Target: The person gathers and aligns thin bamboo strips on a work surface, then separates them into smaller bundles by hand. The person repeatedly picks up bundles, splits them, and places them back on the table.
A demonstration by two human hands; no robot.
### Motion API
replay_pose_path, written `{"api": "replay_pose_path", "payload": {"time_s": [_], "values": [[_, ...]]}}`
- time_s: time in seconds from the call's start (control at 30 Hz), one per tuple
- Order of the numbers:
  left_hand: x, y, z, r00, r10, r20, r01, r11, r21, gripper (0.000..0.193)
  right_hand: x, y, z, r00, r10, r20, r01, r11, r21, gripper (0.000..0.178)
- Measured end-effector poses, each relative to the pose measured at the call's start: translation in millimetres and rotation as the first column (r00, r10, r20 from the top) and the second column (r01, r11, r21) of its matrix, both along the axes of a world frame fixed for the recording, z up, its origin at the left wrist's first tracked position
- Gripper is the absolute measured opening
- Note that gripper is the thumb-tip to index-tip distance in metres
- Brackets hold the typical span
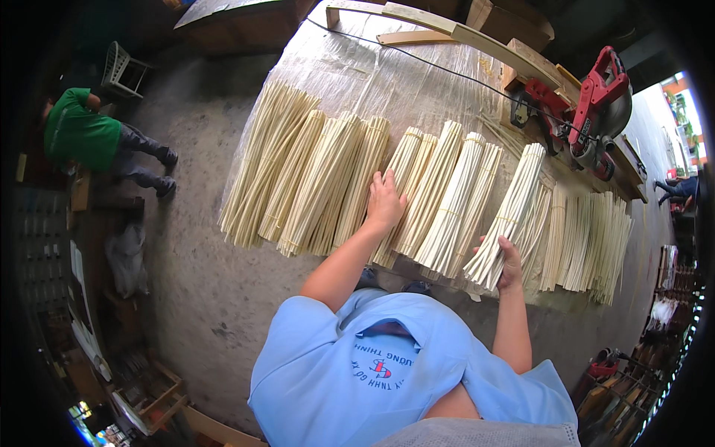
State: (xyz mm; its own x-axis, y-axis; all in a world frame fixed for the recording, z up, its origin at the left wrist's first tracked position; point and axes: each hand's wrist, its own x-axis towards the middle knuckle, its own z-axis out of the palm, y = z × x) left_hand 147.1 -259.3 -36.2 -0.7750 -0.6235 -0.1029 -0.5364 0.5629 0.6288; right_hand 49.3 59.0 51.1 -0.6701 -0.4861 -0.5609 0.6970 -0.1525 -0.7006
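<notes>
Two bare hands work over a row of tied rod bundles; nearest the viewer is the wearer's light-blue cloth shirt point(447, 354). The right hand point(510, 264) is closed around the near end of a cream-white bundle of thin round wooden rods point(512, 212), its palm partly hidden behind the rods. The left hand point(386, 200) lies palm down, fingers extended and slightly parted, on a pale-yellow bundle of slender rods point(406, 156) near the middle of the row. Further tied bundles of pale rods point(316, 182) stand close together to its left; a shorter group of straw-coloured bundles point(585, 242) lies at the right end. Beneath is a broad tabletop covered in clear plastic film point(339, 63). Beyond the rods, a thin black cable point(462, 75) crosses the film toward a red-and-black power saw point(596, 104), which occupies the far right corner. A long, narrow wooden board point(491, 46) runs along the far edge. Across the grey concrete floor point(201, 290), at left, are a person in a green shirt point(82, 130) and a white slatted chair point(116, 67).
</notes>
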Motion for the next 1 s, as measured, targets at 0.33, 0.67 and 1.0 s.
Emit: {"api": "replay_pose_path", "payload": {"time_s": [0.33, 0.67, 1.0], "values": [[-10, -29, 14, 0.979, -0.058, 0.196, 0.057, 0.998, 0.010, 0.097, 36, -37, 24, 0.985, -0.011, -0.174, 0.021, 0.998, 0.059, 0.050], [-18, -52, 33, 0.973, -0.025, 0.231, 0.067, 0.982, -0.175, 0.086, 49, -40, 37, 0.980, 0.008, -0.200, 0.019, 0.991, 0.134, 0.052], [-37, 18, 48, 0.927, -0.309, 0.213, 0.287, 0.950, 0.126, 0.082, 57, -43, 38, 0.975, -0.041, -0.218, 0.070, 0.990, 0.125, 0.054]]}}
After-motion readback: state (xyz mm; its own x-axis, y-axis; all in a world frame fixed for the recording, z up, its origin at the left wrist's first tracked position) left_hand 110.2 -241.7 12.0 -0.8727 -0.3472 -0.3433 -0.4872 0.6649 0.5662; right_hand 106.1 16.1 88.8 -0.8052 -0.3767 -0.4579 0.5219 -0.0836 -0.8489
